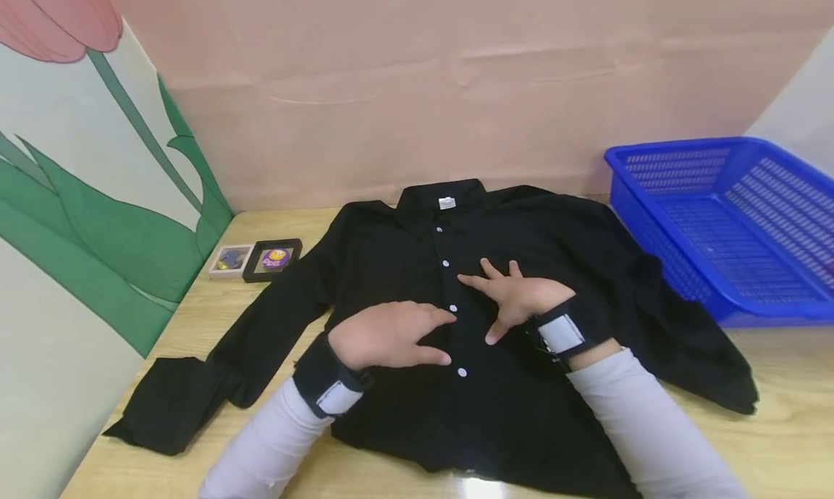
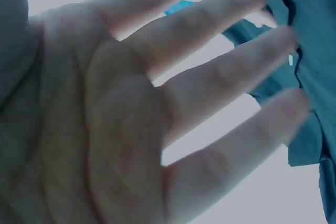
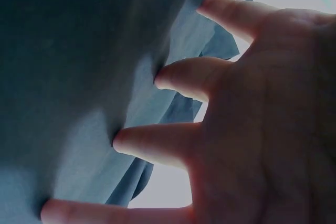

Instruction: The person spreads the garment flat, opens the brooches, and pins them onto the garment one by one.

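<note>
A black long-sleeved button-up shirt (image 1: 384, 267) lies front up on the table, collar at the far end, with white buttons down its middle. One sleeve stretches out to the left, its cuff end folded over; the other runs down to the right. Over the shirt's left half, beside the buttons, is my left hand (image 1: 391, 332); the left wrist view shows its fingers (image 2: 226, 72) straight and spread, holding nothing. My right hand (image 1: 521, 300) has its fingers spread on the right half of the shirt front. In the right wrist view its fingertips (image 3: 168, 77) touch the cloth.
A blue plastic basket (image 1: 704, 282) stands at the right, close to the shirt's right sleeve. Left of the collar sit a small pale box (image 1: 230, 260) and a black-framed box (image 1: 260, 273) with a purple round piece. A pink backdrop (image 1: 423, 86) rises behind the wooden table (image 1: 169, 477).
</note>
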Available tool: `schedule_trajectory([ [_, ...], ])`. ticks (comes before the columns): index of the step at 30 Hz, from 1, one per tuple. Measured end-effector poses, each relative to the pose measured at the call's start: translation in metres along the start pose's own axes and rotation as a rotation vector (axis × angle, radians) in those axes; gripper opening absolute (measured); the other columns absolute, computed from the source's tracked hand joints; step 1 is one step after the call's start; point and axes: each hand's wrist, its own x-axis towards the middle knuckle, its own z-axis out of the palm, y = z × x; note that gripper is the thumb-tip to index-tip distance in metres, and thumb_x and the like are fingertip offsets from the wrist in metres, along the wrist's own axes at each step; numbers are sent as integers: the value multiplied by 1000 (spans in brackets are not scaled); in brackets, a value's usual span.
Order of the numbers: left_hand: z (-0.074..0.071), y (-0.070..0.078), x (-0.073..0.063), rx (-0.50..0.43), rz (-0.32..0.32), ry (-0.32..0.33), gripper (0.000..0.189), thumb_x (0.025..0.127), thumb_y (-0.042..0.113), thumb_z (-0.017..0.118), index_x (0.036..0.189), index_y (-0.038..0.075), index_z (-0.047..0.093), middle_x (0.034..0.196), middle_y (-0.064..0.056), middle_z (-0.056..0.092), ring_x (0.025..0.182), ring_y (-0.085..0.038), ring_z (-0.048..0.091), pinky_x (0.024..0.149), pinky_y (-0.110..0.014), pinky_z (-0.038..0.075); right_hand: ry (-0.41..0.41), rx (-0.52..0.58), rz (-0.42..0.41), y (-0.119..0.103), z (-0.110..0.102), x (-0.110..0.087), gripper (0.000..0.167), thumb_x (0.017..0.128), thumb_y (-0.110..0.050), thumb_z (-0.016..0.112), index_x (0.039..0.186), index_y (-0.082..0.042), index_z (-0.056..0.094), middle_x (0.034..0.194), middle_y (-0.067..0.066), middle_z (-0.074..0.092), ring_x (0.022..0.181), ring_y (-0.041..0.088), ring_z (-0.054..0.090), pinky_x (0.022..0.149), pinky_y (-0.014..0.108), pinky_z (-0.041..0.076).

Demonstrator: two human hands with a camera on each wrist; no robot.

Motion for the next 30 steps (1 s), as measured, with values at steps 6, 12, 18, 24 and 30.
schedule_trajectory([
  [6,-12,-16,12,-50,141,22,51,97,36,64,139,9,56,140,-5,60,129,-17,57,111,-32,42,-4,7,-13,1,-1,-1,110,72,-31,88,159,-26,20,166,23,-5,142,66,-8,101,83,20],
  [12,-25,-39,20,-58,156,44,44,98,30,63,135,6,59,134,-8,64,125,-21,60,109,-36,44,-13,17,-29,3,-1,-1,110,74,-33,87,159,-25,19,165,24,-6,141,67,-9,102,84,16],
  [18,-33,-64,10,-98,92,119,40,98,25,64,132,5,61,136,-9,62,129,-23,56,112,-37,42,-24,21,-31,3,-2,0,108,76,-31,85,159,-25,17,165,23,-8,141,66,-11,104,83,14],
  [24,-39,-78,-4,-148,43,128,40,98,26,63,133,7,60,137,-7,61,129,-25,56,111,-39,42,-26,30,-38,4,-1,0,108,76,-30,85,160,-25,16,165,23,-9,141,66,-12,104,83,13],
  [30,-46,-94,-11,-129,1,158,39,98,24,63,131,5,61,134,-10,63,128,-27,57,110,-42,43,-28,42,-43,5,1,1,109,76,-29,86,160,-25,15,165,23,-10,141,65,-13,105,81,13],
])
